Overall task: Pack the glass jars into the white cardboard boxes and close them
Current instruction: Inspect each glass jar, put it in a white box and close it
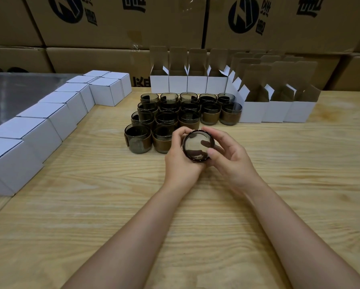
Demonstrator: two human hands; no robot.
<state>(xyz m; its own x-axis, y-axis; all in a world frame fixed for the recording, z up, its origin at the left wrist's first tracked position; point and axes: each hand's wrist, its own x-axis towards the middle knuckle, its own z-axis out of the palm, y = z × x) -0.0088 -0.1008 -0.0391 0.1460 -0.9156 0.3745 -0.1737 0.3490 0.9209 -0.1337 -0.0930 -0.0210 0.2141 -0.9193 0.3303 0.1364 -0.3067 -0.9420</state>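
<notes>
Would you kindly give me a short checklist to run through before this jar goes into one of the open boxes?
1. Grip secure: the left hand and right hand both hold the held jar: ok.
2. Jar upright for loading: it is tipped on its side, one round end facing the camera: not ok.
3. Box ready: the nearest open white box stands with its flaps up: ok.
4. That box empty: its floor is hidden: cannot tell.
5. Glass free of cracks: too blurred to judge: cannot tell.
</notes>
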